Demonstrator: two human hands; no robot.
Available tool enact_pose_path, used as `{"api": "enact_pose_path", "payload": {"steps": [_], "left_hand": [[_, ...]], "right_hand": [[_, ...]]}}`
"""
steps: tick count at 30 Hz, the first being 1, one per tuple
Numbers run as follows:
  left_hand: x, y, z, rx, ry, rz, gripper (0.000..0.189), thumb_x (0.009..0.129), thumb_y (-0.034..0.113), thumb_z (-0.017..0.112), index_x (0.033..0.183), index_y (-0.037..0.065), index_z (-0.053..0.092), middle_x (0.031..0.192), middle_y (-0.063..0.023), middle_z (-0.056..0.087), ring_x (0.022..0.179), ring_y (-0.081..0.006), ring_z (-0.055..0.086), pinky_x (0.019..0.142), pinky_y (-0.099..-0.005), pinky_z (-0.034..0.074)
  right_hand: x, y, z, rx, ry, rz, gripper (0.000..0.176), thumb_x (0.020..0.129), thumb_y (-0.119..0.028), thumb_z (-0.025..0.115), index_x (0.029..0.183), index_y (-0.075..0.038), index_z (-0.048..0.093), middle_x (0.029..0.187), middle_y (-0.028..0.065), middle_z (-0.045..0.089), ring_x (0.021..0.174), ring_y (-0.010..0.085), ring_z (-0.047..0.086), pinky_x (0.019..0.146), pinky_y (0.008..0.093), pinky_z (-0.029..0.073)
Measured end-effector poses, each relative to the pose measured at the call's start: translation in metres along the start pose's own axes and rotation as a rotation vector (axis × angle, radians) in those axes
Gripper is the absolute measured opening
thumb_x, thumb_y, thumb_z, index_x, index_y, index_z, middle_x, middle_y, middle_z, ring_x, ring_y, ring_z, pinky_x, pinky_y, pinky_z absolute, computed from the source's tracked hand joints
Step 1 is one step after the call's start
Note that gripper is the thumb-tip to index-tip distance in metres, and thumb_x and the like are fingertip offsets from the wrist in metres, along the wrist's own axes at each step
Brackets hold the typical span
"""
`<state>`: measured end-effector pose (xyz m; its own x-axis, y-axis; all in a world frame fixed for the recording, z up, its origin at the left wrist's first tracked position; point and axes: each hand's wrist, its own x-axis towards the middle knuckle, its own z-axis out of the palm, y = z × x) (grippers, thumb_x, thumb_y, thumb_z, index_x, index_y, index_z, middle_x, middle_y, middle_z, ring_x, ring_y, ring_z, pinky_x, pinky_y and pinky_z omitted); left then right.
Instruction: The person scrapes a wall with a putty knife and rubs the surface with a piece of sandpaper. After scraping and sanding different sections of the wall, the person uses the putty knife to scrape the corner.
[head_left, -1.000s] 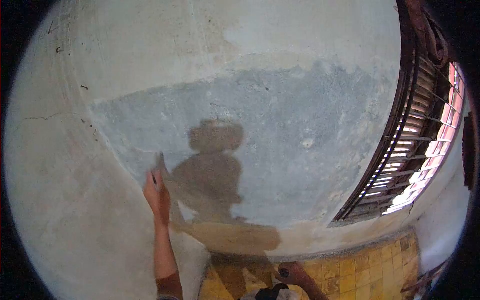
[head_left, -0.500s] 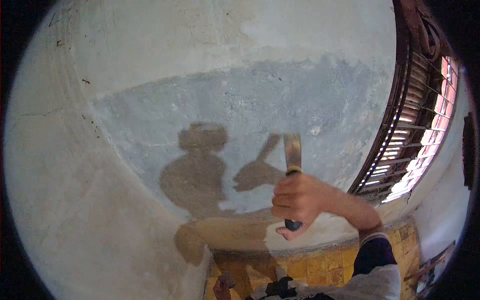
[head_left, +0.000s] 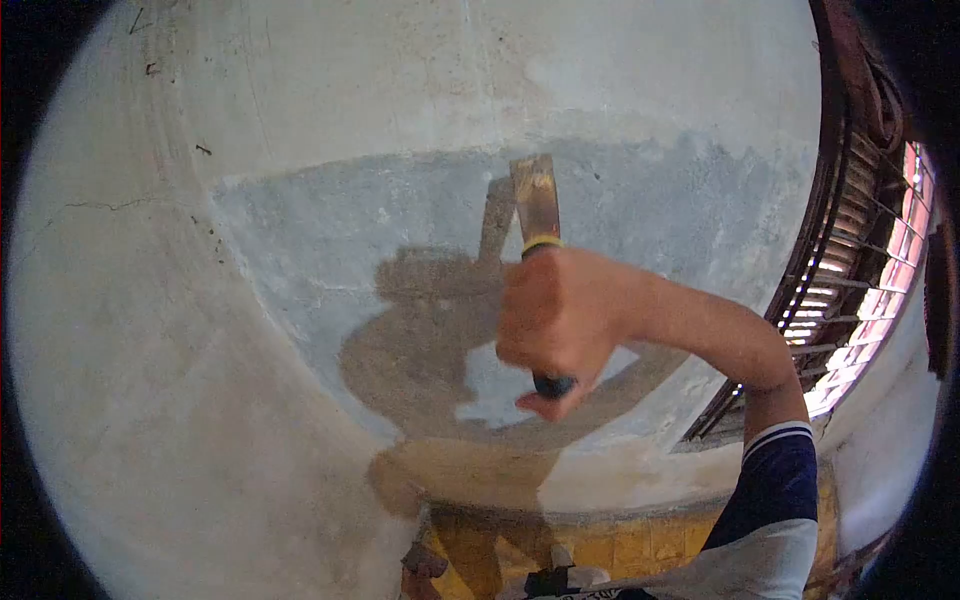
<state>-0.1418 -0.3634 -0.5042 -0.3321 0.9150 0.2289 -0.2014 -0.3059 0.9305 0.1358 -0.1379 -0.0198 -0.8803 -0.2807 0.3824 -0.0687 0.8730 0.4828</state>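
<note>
My right hand (head_left: 558, 310) is closed around the dark handle of a putty knife (head_left: 538, 195). Its flat metal blade points upward, with a yellow band where it meets the handle. The blade lies over the upper part of a grey patch (head_left: 660, 210) on the wall; whether it touches is hard to tell. At the bottom edge my left hand (head_left: 417, 588) shows only in part, closed around a greyish thing (head_left: 426, 560) too small to make out.
Pale, cracked wall plaster (head_left: 150, 330) surrounds the patch. A barred, louvred window (head_left: 850, 240) is at the right. Yellow floor tiles (head_left: 640, 545) show below. My shadow falls across the wall.
My right hand has moved up and slightly left with the putty knife, its blade now near the patch's top edge. The view has shifted slightly, and the left hand stays low.
</note>
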Motion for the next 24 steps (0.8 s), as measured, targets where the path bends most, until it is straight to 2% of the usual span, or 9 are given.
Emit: {"api": "enact_pose_path", "payload": {"steps": [1, 4, 10, 13, 14, 16, 20, 22, 24], "left_hand": [[0.002, 0.000, 0.002, -0.016, 0.003, 0.010, 0.019, 0.097, 0.023, 0.054, 0.094, 0.005, 0.053, 0.077, -0.0048, 0.053, 0.068, -0.0181, 0.050, 0.062, -0.0309, 0.042], [-0.006, 0.007, 0.000, -0.052, 0.002, 0.012, 0.019, 0.097, 0.023, 0.054, 0.091, 0.005, 0.052, 0.075, -0.0044, 0.051, 0.067, -0.0179, 0.048, 0.061, -0.0309, 0.041], [-0.020, 0.015, 0.000, -0.139, -0.012, 0.014, 0.021, 0.097, 0.023, 0.054, 0.086, 0.005, 0.051, 0.072, -0.0035, 0.049, 0.064, -0.0174, 0.046, 0.060, -0.0307, 0.040], [-0.032, 0.022, -0.007, -0.175, -0.027, 0.007, 0.022, 0.097, 0.023, 0.053, 0.083, 0.006, 0.051, 0.070, -0.0030, 0.047, 0.063, -0.0172, 0.044, 0.059, -0.0307, 0.039], [-0.033, 0.025, -0.011, -0.184, -0.035, 0.009, 0.022, 0.097, 0.023, 0.053, 0.082, 0.006, 0.051, 0.070, -0.0029, 0.047, 0.062, -0.0171, 0.044, 0.059, -0.0306, 0.039], [-0.033, 0.028, -0.015, -0.215, -0.051, 0.018, 0.023, 0.097, 0.022, 0.053, 0.081, 0.006, 0.050, 0.069, -0.0026, 0.046, 0.061, -0.0169, 0.043, 0.058, -0.0306, 0.039], [-0.032, 0.034, -0.023, -0.280, -0.082, 0.031, 0.025, 0.097, 0.022, 0.053, 0.077, 0.006, 0.050, 0.067, -0.0020, 0.044, 0.060, -0.0166, 0.041, 0.058, -0.0305, 0.038], [-0.032, 0.036, -0.026, -0.317, -0.105, 0.031, 0.026, 0.097, 0.022, 0.053, 0.075, 0.007, 0.049, 0.065, -0.0017, 0.043, 0.059, -0.0165, 0.040, 0.057, -0.0305, 0.038], [-0.033, 0.038, -0.031, -0.351, -0.130, 0.025, 0.028, 0.096, 0.022, 0.053, 0.074, 0.007, 0.049, 0.064, -0.0014, 0.042, 0.058, -0.0163, 0.040, 0.057, -0.0304, 0.037]], "right_hand": [[0.003, -0.006, 0.001, 0.025, -0.024, -0.038, 0.041, 0.068, -0.041, 0.068, 0.055, -0.011, 0.044, 0.053, 0.0067, 0.043, 0.050, 0.0298, 0.051, 0.047, 0.0409, 0.039], [-0.017, 0.041, -0.023, -0.101, 0.028, 0.028, 0.043, 0.068, -0.043, 0.067, 0.055, -0.010, 0.042, 0.053, 0.0061, 0.040, 0.050, 0.0295, 0.049, 0.047, 0.0405, 0.038], [0.000, 0.002, -0.015, 0.014, -0.015, -0.018, 0.043, 0.068, -0.043, 0.067, 0.057, -0.010, 0.043, 0.055, 0.0075, 0.040, 0.051, 0.0302, 0.049, 0.048, 0.0416, 0.038], [-0.012, 0.037, -0.022, -0.137, -0.006, 0.053, 0.044, 0.070, -0.045, 0.066, 0.058, -0.009, 0.045, 0.056, 0.0078, 0.044, 0.052, 0.0311, 0.050, 0.049, 0.0425, 0.039], [-0.012, 0.031, -0.015, -0.095, -0.015, 0.054, 0.045, 0.071, -0.047, 0.066, 0.058, -0.009, 0.045, 0.056, 0.0074, 0.045, 0.052, 0.0311, 0.051, 0.049, 0.0425, 0.040], [-0.005, 0.006, 0.002, -0.016, -0.042, 0.049, 0.047, 0.073, -0.049, 0.065, 0.058, -0.009, 0.046, 0.056, 0.0067, 0.047, 0.053, 0.0312, 0.052, 0.050, 0.0425, 0.041], [0.005, -0.089, 0.048, 0.028, -0.302, -0.016, 0.043, 0.077, -0.048, 0.063, 0.064, -0.008, 0.054, 0.060, 0.0044, 0.053, 0.056, 0.0275, 0.055, 0.055, 0.0407, 0.045], [0.003, -0.139, 0.080, 0.191, -0.299, -0.049, 0.039, 0.080, -0.043, 0.061, 0.079, -0.005, 0.059, 0.070, 0.0057, 0.057, 0.065, 0.0265, 0.058, 0.062, 0.0403, 0.046], [0.005, -0.183, 0.088, 0.356, -0.240, -0.018, 0.038, 0.081, -0.035, 0.063, 0.098, -0.001, 0.058, 0.088, 0.0116, 0.057, 0.086, 0.0293, 0.059, 0.077, 0.0414, 0.047]]}}
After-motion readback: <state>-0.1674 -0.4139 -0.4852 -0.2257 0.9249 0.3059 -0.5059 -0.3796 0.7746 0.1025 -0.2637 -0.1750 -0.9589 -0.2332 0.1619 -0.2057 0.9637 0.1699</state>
